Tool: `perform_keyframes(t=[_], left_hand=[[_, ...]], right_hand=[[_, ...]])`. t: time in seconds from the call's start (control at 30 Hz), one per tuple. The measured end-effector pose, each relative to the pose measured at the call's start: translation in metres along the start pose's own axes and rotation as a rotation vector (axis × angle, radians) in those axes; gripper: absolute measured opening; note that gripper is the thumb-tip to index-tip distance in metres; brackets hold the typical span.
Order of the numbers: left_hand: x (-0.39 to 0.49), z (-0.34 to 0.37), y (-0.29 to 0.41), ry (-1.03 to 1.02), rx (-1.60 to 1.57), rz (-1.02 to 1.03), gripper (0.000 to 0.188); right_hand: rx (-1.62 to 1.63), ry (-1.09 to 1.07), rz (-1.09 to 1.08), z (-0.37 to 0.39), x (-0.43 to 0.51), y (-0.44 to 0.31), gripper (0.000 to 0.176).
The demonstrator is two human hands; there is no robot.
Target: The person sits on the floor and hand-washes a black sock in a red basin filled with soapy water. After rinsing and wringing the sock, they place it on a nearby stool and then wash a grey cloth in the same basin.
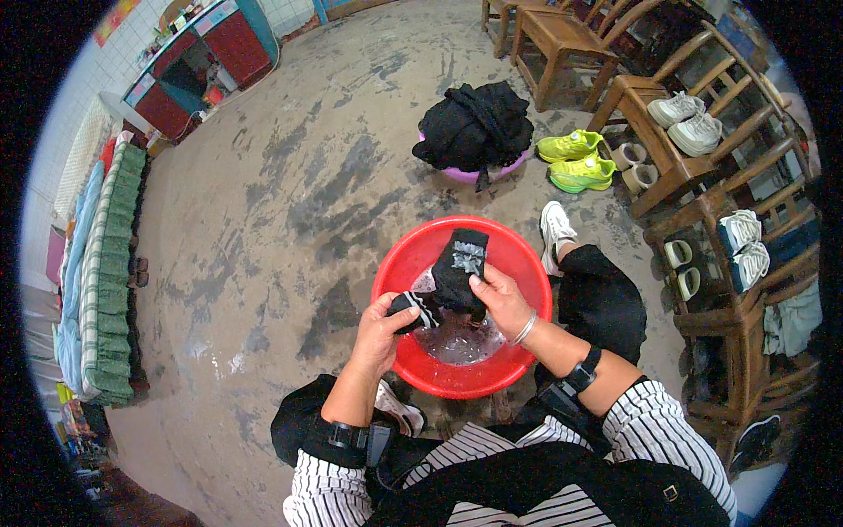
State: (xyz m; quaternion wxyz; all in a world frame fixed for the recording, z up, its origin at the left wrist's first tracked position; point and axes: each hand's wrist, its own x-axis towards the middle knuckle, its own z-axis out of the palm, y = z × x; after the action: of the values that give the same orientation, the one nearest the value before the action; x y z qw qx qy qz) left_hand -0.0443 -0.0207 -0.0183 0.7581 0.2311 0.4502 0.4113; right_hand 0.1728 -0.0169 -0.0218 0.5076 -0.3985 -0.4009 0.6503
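Observation:
Over a red plastic basin (463, 388), both of my hands hold a dark sock (454, 277) stretched between them. My left hand (388, 329) grips the end with white stripes, at the left side of the basin. My right hand (504, 300), with a silver bangle at the wrist, pinches the other part near a grey and white patch. Soapy water (461, 342) with foam lies in the basin under the sock. Whether the dark fabric is one sock or two, I cannot tell.
Beyond the basin, a purple basin (471, 176) holds piled black clothes (477, 125). Yellow-green sneakers (579, 171) stand on the floor beside it. Wooden chairs (566, 46) line the right, some with white shoes (685, 118). A bed (108, 283) is at the left.

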Motion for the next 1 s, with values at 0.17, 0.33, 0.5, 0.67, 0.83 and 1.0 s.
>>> perform_keyframes(t=[0.17, 0.33, 0.5, 0.67, 0.83, 1.0], left_hand=[[0.009, -0.001, -0.017, 0.133, 0.105, 0.138, 0.034], [0.003, 0.008, -0.034, 0.092, -0.058, -0.159, 0.028], [-0.003, 0.011, -0.039, -0.155, -0.311, -0.229, 0.026], [0.006, 0.001, -0.044, 0.004, -0.085, -0.051, 0.014], [0.012, -0.001, -0.057, 0.157, 0.263, 0.123, 0.017], [0.008, 0.022, -0.058, 0.076, 0.904, 0.346, 0.036]], right_hand=[[0.765, -0.060, 0.301, 0.002, 0.002, -0.022, 0.042], [1.093, -0.194, 0.414, 0.009, 0.012, -0.029, 0.053], [1.046, 0.058, 0.372, 0.007, 0.020, -0.005, 0.052], [0.864, 0.329, 0.348, -0.025, 0.027, 0.034, 0.048], [0.505, 0.380, 0.808, -0.034, 0.018, 0.062, 0.065], [0.604, -0.068, 0.980, -0.011, -0.003, 0.073, 0.082]])
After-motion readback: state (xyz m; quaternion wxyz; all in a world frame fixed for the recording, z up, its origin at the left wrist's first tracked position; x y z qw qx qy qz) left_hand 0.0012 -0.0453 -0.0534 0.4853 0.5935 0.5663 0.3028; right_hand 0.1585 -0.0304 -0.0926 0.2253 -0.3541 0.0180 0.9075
